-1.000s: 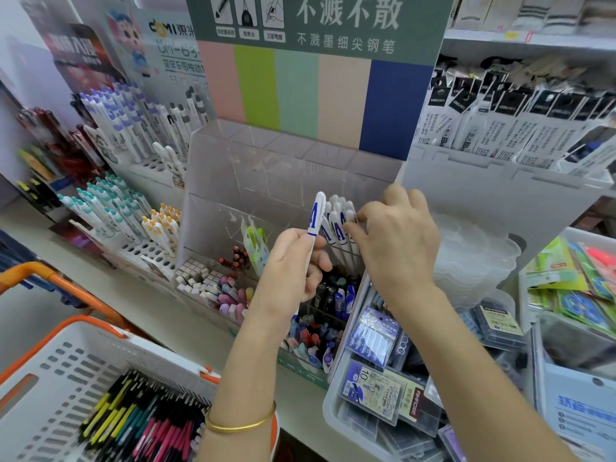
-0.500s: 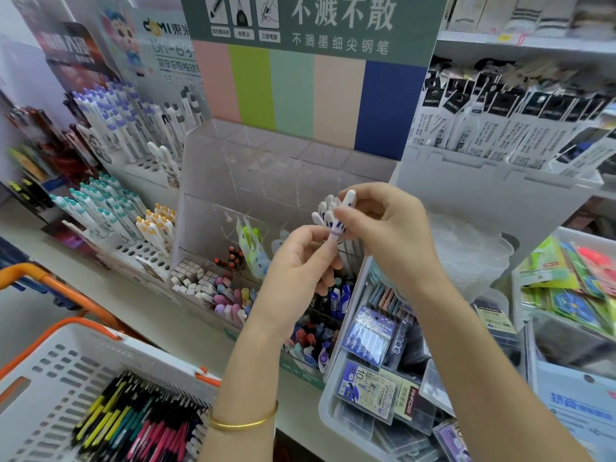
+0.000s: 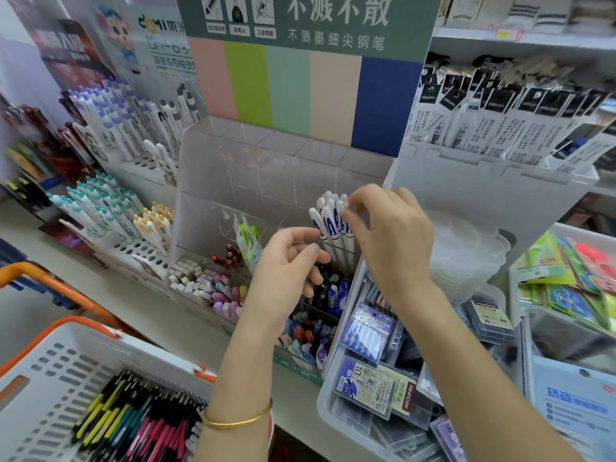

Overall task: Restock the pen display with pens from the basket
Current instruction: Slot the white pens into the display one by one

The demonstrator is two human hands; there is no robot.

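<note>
A clear acrylic pen display (image 3: 266,168) stands on the shelf under a green sign. Several white pens with blue clips (image 3: 328,225) stand upright in its right-hand compartment. My right hand (image 3: 390,241) reaches over them, and its blurred fingertips pinch the top of the rightmost pen. Just left of the pens my left hand (image 3: 286,268) hovers with loosely curled fingers, holding nothing. At the lower left sits a white basket with an orange rim (image 3: 66,361); several coloured pens (image 3: 140,428) lie inside it.
Racks of white pens (image 3: 110,128) fill the left of the shelf, with erasers (image 3: 190,278) in the display's front row. A clear tray of refill packs (image 3: 366,388) lies below my right arm. Stacked clear tubs (image 3: 466,255) and hanging packets (image 3: 500,121) stand at the right.
The white pen went from my left hand to my right and now stands among the others in the compartment. My left hand has let go and dropped slightly.
</note>
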